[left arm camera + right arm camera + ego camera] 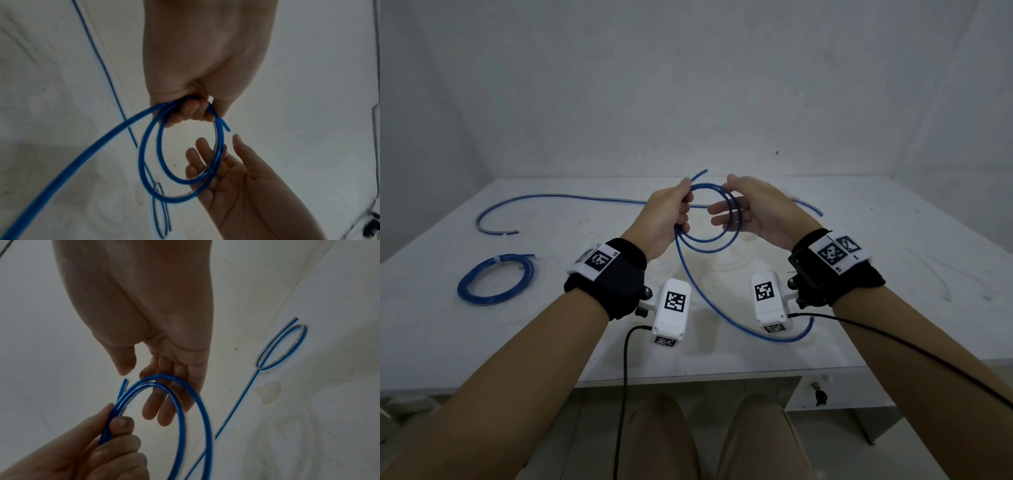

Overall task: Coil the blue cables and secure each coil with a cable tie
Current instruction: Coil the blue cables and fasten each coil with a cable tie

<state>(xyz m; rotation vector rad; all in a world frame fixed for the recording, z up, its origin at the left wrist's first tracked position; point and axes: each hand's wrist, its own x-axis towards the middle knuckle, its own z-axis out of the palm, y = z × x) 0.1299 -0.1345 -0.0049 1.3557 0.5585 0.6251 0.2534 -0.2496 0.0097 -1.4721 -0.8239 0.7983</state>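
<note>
No brand names anywhere. The only markings are black-and-white square code tags on the wrist bands and camera boxes, with tiny letters beside them too small to read.

Grip-wise: the left hand (667, 214) has its fingers and thumb curled tight around the blue cable (726, 233), pinching the two loops together at about 9 o'clock on the coil. One short cut end pokes up past the knuckles toward 12. The right hand (753, 214) is spread and relaxed, fingers straight, sitting behind the loops at 3 o'clock. It looks like the loops brush the fingers, but I can't tell for sure.

The cable's loose tail drops from the left fist toward 6 o'clock and curves along the white table (893, 291) under the right wrist. A finished coil (494, 279) with a pale cable tie (498, 259) lies at 9 o'clock on the table, and another uncoiled cable (558, 198) runs across the far side, around 11.
</note>
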